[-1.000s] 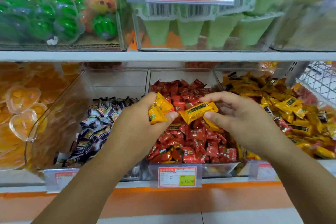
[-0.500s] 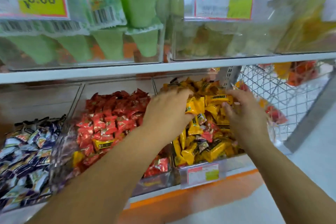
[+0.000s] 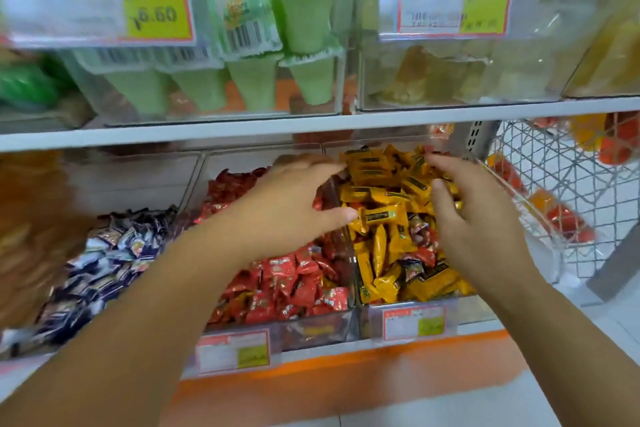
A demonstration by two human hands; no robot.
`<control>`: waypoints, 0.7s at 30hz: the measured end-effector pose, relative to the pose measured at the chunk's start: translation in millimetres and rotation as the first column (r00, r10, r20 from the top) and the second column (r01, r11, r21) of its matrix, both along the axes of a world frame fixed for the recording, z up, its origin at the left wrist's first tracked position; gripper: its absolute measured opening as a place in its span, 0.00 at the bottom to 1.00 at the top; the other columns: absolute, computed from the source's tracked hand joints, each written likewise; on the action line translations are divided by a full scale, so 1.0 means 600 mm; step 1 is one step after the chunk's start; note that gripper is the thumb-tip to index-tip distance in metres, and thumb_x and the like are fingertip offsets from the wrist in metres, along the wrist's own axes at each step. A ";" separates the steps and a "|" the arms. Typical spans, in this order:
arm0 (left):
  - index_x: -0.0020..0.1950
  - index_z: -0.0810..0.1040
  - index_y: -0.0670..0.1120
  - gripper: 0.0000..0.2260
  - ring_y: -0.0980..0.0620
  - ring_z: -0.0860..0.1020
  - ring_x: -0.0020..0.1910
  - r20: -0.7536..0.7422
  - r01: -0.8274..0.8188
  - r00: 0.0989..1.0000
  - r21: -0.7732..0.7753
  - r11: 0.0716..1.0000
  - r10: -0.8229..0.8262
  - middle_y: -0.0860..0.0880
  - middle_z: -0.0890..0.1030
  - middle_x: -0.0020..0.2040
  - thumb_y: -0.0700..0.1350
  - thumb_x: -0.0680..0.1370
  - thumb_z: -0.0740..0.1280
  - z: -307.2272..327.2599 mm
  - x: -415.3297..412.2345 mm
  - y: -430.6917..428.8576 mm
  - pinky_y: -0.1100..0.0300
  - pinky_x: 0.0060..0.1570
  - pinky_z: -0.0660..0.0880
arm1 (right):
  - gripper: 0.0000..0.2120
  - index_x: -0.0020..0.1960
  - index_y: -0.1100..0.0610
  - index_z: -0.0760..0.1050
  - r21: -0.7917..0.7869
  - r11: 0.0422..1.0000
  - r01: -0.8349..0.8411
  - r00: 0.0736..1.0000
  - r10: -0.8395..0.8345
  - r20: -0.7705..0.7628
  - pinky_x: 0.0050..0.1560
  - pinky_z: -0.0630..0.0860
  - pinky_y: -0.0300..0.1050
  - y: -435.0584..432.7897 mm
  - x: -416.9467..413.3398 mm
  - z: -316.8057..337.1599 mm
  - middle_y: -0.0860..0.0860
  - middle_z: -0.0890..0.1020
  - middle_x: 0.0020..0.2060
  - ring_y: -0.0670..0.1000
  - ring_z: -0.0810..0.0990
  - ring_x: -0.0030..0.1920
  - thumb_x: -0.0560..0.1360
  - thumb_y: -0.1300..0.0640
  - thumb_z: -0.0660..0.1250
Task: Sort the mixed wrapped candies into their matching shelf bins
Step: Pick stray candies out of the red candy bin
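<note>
Left hand [image 3: 294,204] spread, holding nothing, over the divider between red candies [image 3: 287,284] and yellow candies [image 3: 391,243]. Right hand [image 3: 467,215] curves over the yellow heap; can't tell whether it grips any. Stray red wrappers [image 3: 420,255] lie among the yellow.

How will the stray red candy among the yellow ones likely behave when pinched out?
The stray red candy looks small and glossy-wrapped: probably light, slightly slippery. It sits wedged in the loose heap of yellow candies, so neighbours will likely shift. Its flattish pillow shape seems unlikely to roll.
</note>
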State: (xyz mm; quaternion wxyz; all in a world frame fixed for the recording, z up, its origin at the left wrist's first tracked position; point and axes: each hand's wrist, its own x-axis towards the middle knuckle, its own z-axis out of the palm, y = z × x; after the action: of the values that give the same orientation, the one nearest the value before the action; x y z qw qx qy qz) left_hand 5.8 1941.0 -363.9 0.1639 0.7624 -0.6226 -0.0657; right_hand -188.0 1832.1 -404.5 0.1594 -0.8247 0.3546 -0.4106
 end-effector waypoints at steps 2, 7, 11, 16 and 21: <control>0.74 0.64 0.59 0.26 0.54 0.62 0.72 0.001 -0.069 0.998 -0.100 0.993 0.070 0.55 0.67 0.72 0.60 0.76 0.62 0.004 0.041 0.067 0.61 0.69 0.59 | 0.14 0.64 0.51 0.75 -0.069 0.991 -0.117 0.992 0.120 0.036 0.60 0.65 0.33 0.051 0.025 0.014 0.40 0.75 0.55 0.41 0.71 0.60 0.81 0.58 0.58; 0.67 0.74 0.57 0.17 0.65 0.68 0.61 -0.125 -0.327 0.945 -0.280 0.903 0.303 0.61 0.71 0.63 0.51 0.78 0.66 -0.052 0.108 0.208 0.67 0.64 0.63 | 0.14 0.56 0.48 0.80 0.009 0.868 -0.497 0.861 0.494 -0.120 0.60 0.65 0.25 0.146 0.117 -0.007 0.39 0.79 0.53 0.37 0.74 0.57 0.77 0.58 0.60; 0.72 0.68 0.56 0.22 0.58 0.67 0.69 -0.184 -0.421 0.901 -0.166 0.892 0.392 0.58 0.68 0.71 0.53 0.78 0.65 -0.088 0.139 0.255 0.59 0.70 0.64 | 0.14 0.56 0.47 0.81 0.155 0.805 -0.573 0.763 0.593 -0.257 0.53 0.64 0.21 0.180 0.192 -0.049 0.38 0.78 0.48 0.40 0.76 0.53 0.78 0.59 0.62; 0.74 0.60 0.63 0.25 0.65 0.69 0.64 -0.240 -0.362 0.907 -0.022 0.932 0.347 0.64 0.64 0.70 0.59 0.78 0.62 -0.104 0.146 0.271 0.62 0.67 0.65 | 0.14 0.64 0.48 0.76 0.161 0.826 -0.540 0.725 0.553 -0.410 0.55 0.62 0.29 0.190 0.262 -0.068 0.44 0.78 0.57 0.44 0.70 0.59 0.80 0.53 0.61; 0.73 0.61 0.66 0.24 0.70 0.71 0.49 -0.309 -0.339 0.894 0.009 0.941 0.325 0.64 0.70 0.59 0.60 0.77 0.61 -0.105 0.150 0.272 0.66 0.53 0.67 | 0.15 0.64 0.51 0.74 0.174 0.861 -0.479 0.662 0.484 -0.572 0.57 0.70 0.47 0.194 0.302 -0.082 0.49 0.69 0.53 0.51 0.68 0.59 0.79 0.50 0.62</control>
State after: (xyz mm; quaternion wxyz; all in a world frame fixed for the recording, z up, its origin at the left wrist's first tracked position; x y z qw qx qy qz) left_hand 95.8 2104.1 -427.0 0.2842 0.8340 -0.4518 -0.1398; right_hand -6.6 1948.2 -453.5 0.1457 -0.9741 0.1576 -0.0709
